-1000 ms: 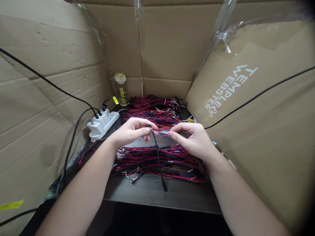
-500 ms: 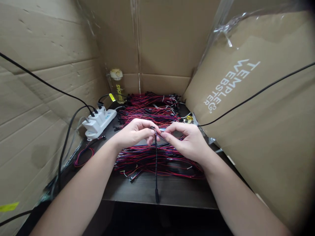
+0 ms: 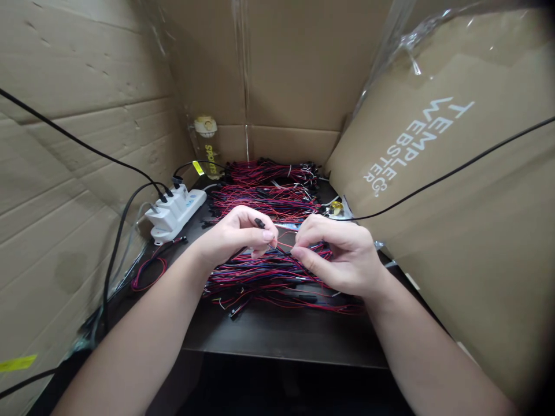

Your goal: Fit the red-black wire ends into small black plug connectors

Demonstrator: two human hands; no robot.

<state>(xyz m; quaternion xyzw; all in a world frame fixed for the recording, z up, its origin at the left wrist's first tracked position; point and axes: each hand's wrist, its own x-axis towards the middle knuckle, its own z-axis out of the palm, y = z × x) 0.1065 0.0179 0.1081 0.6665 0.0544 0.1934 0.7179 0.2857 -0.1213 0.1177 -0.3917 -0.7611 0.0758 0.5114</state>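
My left hand point(image 3: 237, 236) is closed, pinching a small black connector point(image 3: 259, 223) at its fingertips. My right hand point(image 3: 340, 252) is closed too, pinching the thin red wire point(image 3: 284, 247) that runs from that connector. Both hands hover just above a heap of red, blue and black wire leads point(image 3: 269, 280) on a dark table point(image 3: 281, 335). More bundles of the same leads point(image 3: 269, 190) lie behind the hands.
A white power strip point(image 3: 176, 211) with black plugs sits at the left. Cardboard walls close in the table on all sides, one printed panel point(image 3: 433, 190) at the right. A bottle point(image 3: 207, 144) stands in the back corner. Black cables point(image 3: 113, 260) hang along the left.
The long black lead that hung down from my hands over the table's front edge is gone from there. My hands have drawn close and now pinch the connector and red wire.
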